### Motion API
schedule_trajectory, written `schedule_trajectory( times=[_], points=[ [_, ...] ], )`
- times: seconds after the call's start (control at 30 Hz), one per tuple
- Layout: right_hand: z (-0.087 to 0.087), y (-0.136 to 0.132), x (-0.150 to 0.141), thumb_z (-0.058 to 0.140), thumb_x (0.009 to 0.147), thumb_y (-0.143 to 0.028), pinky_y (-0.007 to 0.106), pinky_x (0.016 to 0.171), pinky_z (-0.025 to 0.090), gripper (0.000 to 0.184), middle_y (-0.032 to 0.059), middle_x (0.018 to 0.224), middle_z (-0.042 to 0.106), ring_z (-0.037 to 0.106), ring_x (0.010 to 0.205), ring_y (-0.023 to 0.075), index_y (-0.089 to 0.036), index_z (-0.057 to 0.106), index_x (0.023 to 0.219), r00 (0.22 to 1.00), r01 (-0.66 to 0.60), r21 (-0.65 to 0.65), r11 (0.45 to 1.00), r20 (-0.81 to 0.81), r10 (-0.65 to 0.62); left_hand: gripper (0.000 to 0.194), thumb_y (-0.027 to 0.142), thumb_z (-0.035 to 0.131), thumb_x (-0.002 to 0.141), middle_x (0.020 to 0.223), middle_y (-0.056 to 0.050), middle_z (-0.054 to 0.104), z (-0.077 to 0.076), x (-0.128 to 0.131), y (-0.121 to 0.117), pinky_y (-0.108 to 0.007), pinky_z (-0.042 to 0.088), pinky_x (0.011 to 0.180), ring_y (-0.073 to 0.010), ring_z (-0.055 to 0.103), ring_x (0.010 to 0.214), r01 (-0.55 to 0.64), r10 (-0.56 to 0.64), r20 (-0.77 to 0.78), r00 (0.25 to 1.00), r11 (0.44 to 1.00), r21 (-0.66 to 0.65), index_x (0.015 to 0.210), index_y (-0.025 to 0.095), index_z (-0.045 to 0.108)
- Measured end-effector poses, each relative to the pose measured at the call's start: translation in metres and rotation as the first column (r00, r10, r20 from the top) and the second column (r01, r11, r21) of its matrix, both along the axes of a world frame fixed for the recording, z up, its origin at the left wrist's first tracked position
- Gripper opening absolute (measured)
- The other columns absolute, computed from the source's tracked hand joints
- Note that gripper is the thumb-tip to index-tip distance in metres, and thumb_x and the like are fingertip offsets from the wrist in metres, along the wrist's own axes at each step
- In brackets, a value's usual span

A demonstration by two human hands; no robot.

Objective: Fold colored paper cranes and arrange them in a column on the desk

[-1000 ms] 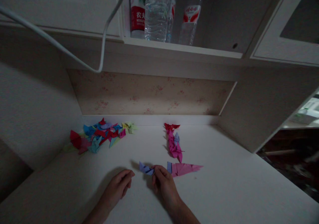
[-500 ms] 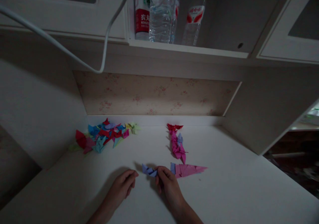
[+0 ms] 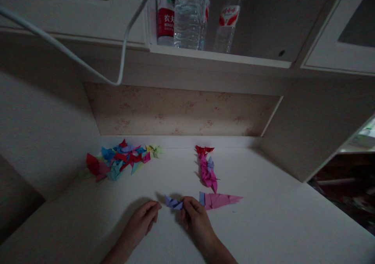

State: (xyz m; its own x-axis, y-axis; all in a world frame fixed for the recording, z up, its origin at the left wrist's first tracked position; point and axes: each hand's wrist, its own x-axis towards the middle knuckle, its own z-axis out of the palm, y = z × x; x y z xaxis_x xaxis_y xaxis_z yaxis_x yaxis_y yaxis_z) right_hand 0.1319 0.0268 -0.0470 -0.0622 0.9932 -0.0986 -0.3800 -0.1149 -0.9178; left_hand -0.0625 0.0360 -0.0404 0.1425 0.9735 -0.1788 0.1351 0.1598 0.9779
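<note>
Between the thumb and fingers of my right hand (image 3: 195, 216) is a small folded purple paper piece (image 3: 173, 203), its pointed end sticking out to the left. My left hand (image 3: 145, 216) hovers just left of that piece, fingers curled together and apart from it; no object shows in them. Right of my right hand lies a flat pink folded paper strip (image 3: 221, 200) with a purple end, tapering to the right. Behind it a short row of magenta folded papers (image 3: 207, 174) rests on the table, with a red one at its far end and a purple one alongside.
A heap of colourful folded papers (image 3: 120, 160) lies at the back left of the white table (image 3: 263, 225). Overhead, a shelf (image 3: 222, 57) holds several bottles (image 3: 189, 25). A white cable (image 3: 88, 69) hangs at upper left. Side panels (image 3: 293, 139) flank the table.
The view has shifted very slightly. Both hands and the purple paper keep nearly the same pose; nothing is taken up or let go.
</note>
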Motion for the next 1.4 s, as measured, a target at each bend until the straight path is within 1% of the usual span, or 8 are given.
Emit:
schedule_trajectory(
  times=[0.13,0.33,0.53,0.67,0.8,1.03,1.27,1.4],
  points=[
    [0.0,0.002,0.0,0.066,0.076,-0.058,0.019,0.035,0.021,0.043,-0.0057,0.049,0.051,0.035,0.035,0.0052,-0.015,0.063,0.081,1.0,-0.009,-0.001,1.0,0.02,0.009,0.041,0.057,0.057,0.075,0.055,0.007,0.046,-0.001,-0.001,0.001,-0.018,0.019,0.036,-0.0039,0.031,0.036,0.002,-0.002,-0.004,1.0,1.0,-0.001,0.078,0.016,0.059],
    [0.002,0.0,0.0,0.064,0.079,-0.057,0.019,0.037,0.022,0.042,-0.0057,0.05,0.05,0.034,0.037,0.0048,-0.016,0.062,0.078,0.997,-0.011,0.037,0.999,0.071,0.008,0.041,0.057,0.056,0.076,0.054,0.007,0.045,0.002,0.0,0.0,-0.018,0.018,0.036,-0.0035,0.03,0.036,0.013,-0.013,0.0,1.0,1.0,0.012,0.072,0.016,0.056],
    [0.003,-0.003,-0.001,0.064,0.079,-0.057,0.019,0.038,0.02,0.042,-0.0061,0.049,0.048,0.034,0.038,0.0047,-0.015,0.062,0.079,0.997,-0.002,0.018,1.0,0.074,0.001,0.045,0.06,0.058,0.074,0.054,0.007,0.047,0.001,0.0,0.001,-0.018,0.017,0.035,-0.0027,0.029,0.035,0.005,-0.005,0.025,1.0,1.0,-0.007,0.072,0.016,0.057],
    [0.0,-0.002,-0.001,0.062,0.08,-0.057,0.019,0.038,0.021,0.042,-0.0055,0.05,0.049,0.034,0.038,0.0048,-0.015,0.061,0.079,0.994,-0.024,0.028,0.999,0.105,0.021,0.048,0.061,0.058,0.075,0.055,0.007,0.047,-0.003,-0.002,0.001,-0.017,0.019,0.035,-0.0037,0.031,0.036,-0.012,0.012,0.067,0.998,1.0,-0.005,0.088,0.015,0.061],
    [-0.003,-0.003,-0.002,0.06,0.083,-0.056,0.019,0.039,0.021,0.04,-0.0056,0.051,0.049,0.033,0.04,0.0051,-0.016,0.06,0.079,0.991,-0.083,0.023,0.996,0.112,0.08,0.054,0.062,0.057,0.076,0.056,0.007,0.047,-0.004,-0.003,0.0,-0.017,0.019,0.036,-0.004,0.03,0.037,-0.006,0.006,0.076,0.997,1.0,0.001,0.102,0.015,0.06],
    [0.0,-0.004,-0.004,0.057,0.082,-0.06,0.02,0.04,0.02,0.044,-0.0059,0.05,0.048,0.033,0.04,0.0056,-0.016,0.058,0.077,0.98,-0.132,0.005,0.991,0.153,0.13,0.051,0.063,0.058,0.075,0.054,0.008,0.044,0.001,-0.004,-0.001,-0.018,0.021,0.037,-0.005,0.031,0.039,0.039,-0.039,0.013,0.999,0.999,-0.004,0.09,0.015,0.064],
    [0.0,-0.002,-0.003,0.057,0.08,-0.065,0.02,0.039,0.019,0.048,-0.0057,0.049,0.049,0.032,0.038,0.0056,-0.017,0.057,0.077,0.966,-0.17,-0.006,0.985,0.196,0.168,0.045,0.06,0.057,0.078,0.057,0.006,0.046,-0.008,-0.007,0.001,-0.018,0.02,0.037,-0.0045,0.033,0.039,0.052,-0.052,-0.013,0.999,0.999,0.003,0.083,0.016,0.063],
    [-0.001,-0.001,-0.001,0.056,0.081,-0.064,0.02,0.04,0.021,0.047,-0.0051,0.05,0.05,0.034,0.04,0.0061,-0.017,0.058,0.08,0.964,-0.179,-0.01,0.984,0.197,0.177,0.047,0.063,0.054,0.079,0.057,0.006,0.046,-0.009,-0.006,0.002,-0.018,0.021,0.037,-0.0045,0.033,0.039,0.033,-0.033,-0.002,0.999,0.999,0.005,0.081,0.016,0.061]
  ],
)
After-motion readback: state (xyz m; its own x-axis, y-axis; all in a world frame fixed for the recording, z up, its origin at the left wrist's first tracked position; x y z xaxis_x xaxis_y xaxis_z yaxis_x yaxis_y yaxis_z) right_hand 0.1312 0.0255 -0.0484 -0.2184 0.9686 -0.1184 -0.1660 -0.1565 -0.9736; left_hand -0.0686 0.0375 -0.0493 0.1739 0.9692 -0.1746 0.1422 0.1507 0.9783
